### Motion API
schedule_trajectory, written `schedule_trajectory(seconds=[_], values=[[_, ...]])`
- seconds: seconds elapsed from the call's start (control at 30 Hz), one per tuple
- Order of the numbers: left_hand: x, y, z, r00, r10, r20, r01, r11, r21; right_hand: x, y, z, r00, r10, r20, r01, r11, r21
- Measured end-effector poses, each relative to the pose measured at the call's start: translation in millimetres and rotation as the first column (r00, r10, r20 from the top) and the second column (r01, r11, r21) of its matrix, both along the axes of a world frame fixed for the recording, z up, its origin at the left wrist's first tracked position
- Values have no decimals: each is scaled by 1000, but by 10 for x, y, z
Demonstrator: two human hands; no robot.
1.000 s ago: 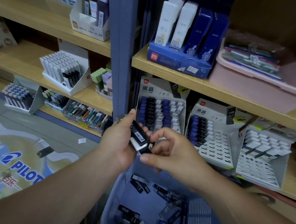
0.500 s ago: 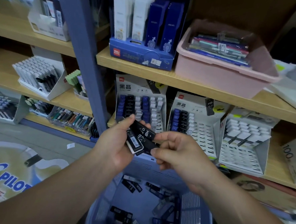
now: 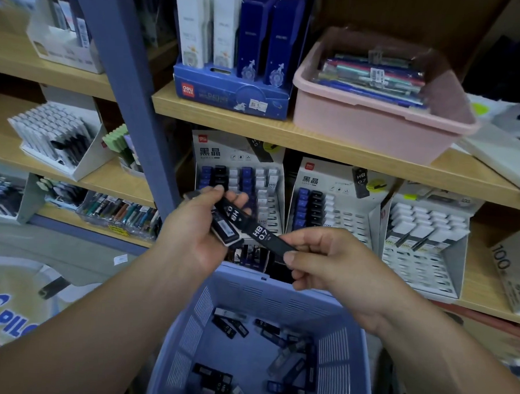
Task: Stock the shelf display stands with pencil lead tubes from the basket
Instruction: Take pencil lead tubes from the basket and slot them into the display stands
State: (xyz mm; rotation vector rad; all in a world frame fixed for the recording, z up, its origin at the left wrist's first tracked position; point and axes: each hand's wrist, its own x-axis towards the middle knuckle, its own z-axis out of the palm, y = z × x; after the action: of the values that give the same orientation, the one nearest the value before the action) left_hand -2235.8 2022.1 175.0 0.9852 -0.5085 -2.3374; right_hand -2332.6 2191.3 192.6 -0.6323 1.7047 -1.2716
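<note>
Wooden shop shelves [image 3: 331, 140] fill the upper half of the frame, split by a blue upright post [image 3: 122, 99]. On the lower shelf at centre stand 3 white display stands: the left stand [image 3: 240, 153] mostly filled with blue, black and white tubes, the middle stand [image 3: 344, 183] filled only in its left columns, the right stand [image 3: 424, 265] holding white packs in its upper rows. Above them sits a pink tub [image 3: 377, 124] of pens. At centre, the left hand [image 3: 190, 238] curls round a small bunch of lead tubes [image 3: 225, 232], thumb on top. The right hand [image 3: 339, 270] pinches the lower end of 1 black tube marked HB 0.7 [image 3: 259, 234] between thumb and forefinger, its upper end against the left fingers. Below both hands, a lilac-blue slotted basket [image 3: 332, 348] holds more loose tubes [image 3: 230, 328] on its floor
</note>
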Motion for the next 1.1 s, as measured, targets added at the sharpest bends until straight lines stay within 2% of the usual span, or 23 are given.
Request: schedule_trajectory(seconds=[0.1,0.2,0.27,0.37,0.5,0.63,0.77,0.83,0.93,1.1], values=[[70,-41,-9,1000,13,17,-13,1000,-28,-57,33,-26,994,-81,71,84,996,-37],[156,99,-19,989,-136,52,141,984,-108,-59,20,-66,993,-108,42,110,992,-55],[207,240,-26,958,-264,110,281,943,-181,-20,-1,-88,996,-91,9,91,994,-59],[250,390,-72,908,-371,196,410,882,-231,33,-22,-141,995,7,-103,-10,999,-31],[272,392,-116,868,-408,283,475,848,-235,71,-59,-211,952,126,-278,-124,992,26],[312,307,-124,837,-439,328,519,826,-221,62,-111,-246,942,98,-321,-99,995,15],[457,177,-141,859,-390,331,462,870,-174,101,-313,-261,958,-52,-283,30,996,-81],[559,81,-160,887,-338,315,398,905,-148,92,-469,-306,933,-105,-344,61,989,-136],[719,-74,-198,917,-277,287,314,945,-93,41,-704,-379,846,-133,-516,40,981,-188],[914,-246,-219,950,-207,234,214,977,-4,-9,-1015,-496,638,-170,-751,-39,967,-252]])
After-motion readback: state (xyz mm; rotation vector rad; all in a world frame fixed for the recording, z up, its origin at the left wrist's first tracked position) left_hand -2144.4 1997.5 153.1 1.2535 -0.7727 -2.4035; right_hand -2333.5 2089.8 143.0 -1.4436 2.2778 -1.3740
